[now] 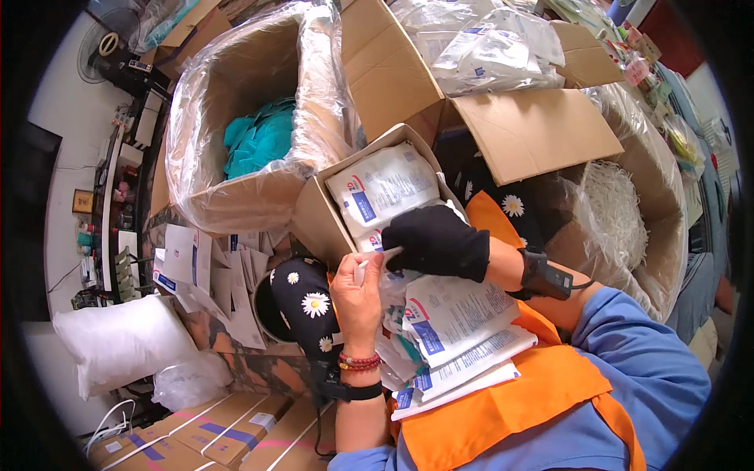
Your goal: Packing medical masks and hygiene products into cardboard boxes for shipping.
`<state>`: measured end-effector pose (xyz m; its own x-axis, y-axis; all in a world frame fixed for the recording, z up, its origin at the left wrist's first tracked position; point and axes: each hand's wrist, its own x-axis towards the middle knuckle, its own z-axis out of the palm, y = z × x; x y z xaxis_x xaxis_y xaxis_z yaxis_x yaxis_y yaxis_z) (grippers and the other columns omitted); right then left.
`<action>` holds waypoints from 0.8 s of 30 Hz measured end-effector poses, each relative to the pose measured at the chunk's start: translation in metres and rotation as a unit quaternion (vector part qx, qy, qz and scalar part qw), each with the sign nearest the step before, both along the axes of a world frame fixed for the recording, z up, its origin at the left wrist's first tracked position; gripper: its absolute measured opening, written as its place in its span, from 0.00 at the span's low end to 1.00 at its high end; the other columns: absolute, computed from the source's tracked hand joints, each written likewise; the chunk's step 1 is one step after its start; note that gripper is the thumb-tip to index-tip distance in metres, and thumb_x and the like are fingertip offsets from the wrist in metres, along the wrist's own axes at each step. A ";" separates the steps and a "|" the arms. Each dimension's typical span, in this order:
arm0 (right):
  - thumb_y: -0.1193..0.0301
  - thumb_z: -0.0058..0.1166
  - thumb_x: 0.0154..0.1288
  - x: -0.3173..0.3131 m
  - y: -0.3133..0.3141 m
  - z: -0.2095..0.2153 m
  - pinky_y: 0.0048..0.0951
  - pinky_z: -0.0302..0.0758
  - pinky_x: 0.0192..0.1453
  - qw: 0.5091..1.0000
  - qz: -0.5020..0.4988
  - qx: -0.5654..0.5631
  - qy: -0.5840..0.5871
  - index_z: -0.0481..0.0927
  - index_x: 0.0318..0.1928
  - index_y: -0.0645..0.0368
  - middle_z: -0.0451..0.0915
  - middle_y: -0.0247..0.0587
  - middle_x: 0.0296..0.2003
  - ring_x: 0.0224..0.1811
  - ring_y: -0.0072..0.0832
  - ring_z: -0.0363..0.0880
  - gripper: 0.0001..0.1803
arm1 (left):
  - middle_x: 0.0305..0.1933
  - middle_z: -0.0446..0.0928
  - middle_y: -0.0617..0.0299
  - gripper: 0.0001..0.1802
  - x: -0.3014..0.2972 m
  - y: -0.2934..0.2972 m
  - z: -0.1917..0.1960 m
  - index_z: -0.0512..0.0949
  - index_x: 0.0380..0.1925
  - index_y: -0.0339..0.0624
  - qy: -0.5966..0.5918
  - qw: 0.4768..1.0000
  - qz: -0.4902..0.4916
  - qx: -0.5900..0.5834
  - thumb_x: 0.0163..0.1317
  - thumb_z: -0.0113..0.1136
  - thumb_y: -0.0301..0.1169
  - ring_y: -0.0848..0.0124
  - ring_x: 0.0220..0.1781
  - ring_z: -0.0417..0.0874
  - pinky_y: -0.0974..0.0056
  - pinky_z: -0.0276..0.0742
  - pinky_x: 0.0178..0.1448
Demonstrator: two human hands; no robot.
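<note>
My bare left hand (357,298), with a red bead bracelet at the wrist, is closed around a small white piece (360,272). In its black glove, my right hand (436,243) meets it from the right, fingers bent together at the fingertips of the left. What the gloved fingers grip is mostly hidden. Just beyond both hands, an open carton (322,208) holds white printed packets (385,188) with blue and red marks. More flat white packets (459,318) lie stacked on my lap, over an orange apron (503,400), with bits of teal showing beside them.
A plastic-lined box (236,200) holds teal pieces (261,140). At the right, another lined box contains white loops (613,204). Bagged packets (495,51) fill the far carton. Folded white cartons (196,263) lie left, near a white pillow-like bag (122,341) and strapped boxes (228,432).
</note>
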<state>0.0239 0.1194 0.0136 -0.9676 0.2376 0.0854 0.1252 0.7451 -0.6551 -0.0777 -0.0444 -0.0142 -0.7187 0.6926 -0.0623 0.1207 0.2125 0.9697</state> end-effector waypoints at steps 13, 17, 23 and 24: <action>0.66 0.56 0.57 0.044 -0.046 0.012 0.37 0.71 0.25 0.980 0.134 0.119 0.085 0.78 0.26 0.52 0.75 0.39 0.21 0.22 0.38 0.77 0.06 | 0.31 0.78 0.47 0.07 -0.002 0.012 -0.030 0.76 0.31 0.32 0.299 0.944 -0.019 -0.135 0.62 0.61 0.27 0.50 0.31 0.80 0.55 0.75 0.39; 0.59 0.57 0.60 0.056 -0.048 0.024 0.40 0.72 0.22 0.984 0.168 0.049 -0.023 0.81 0.24 0.50 0.78 0.43 0.20 0.22 0.42 0.80 0.11 | 0.36 0.77 0.49 0.07 -0.006 0.015 -0.031 0.76 0.34 0.37 0.381 0.887 -0.067 -0.252 0.61 0.59 0.29 0.48 0.37 0.81 0.52 0.77 0.41; 0.53 0.58 0.63 0.044 -0.013 0.008 0.38 0.77 0.36 0.985 0.066 -0.157 -0.010 0.85 0.35 0.56 0.83 0.46 0.29 0.31 0.44 0.83 0.19 | 0.39 0.77 0.62 0.09 -0.015 0.037 -0.018 0.78 0.37 0.45 0.525 0.800 -0.145 -0.250 0.61 0.61 0.36 0.62 0.48 0.73 0.55 0.67 0.50; 0.53 0.60 0.62 0.042 -0.010 -0.009 0.38 0.78 0.38 0.973 0.075 -0.208 0.060 0.84 0.36 0.57 0.83 0.47 0.32 0.33 0.44 0.83 0.19 | 0.39 0.77 0.62 0.09 -0.016 0.038 -0.021 0.78 0.37 0.45 0.528 0.799 -0.145 -0.248 0.61 0.61 0.36 0.62 0.48 0.73 0.55 0.67 0.50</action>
<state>0.0662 0.1089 0.0051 -0.9830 0.1323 0.1272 -0.0614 0.4165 -0.9070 -0.0940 -0.0069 -0.0348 -0.3660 0.9178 0.1541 0.9299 0.3540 0.0999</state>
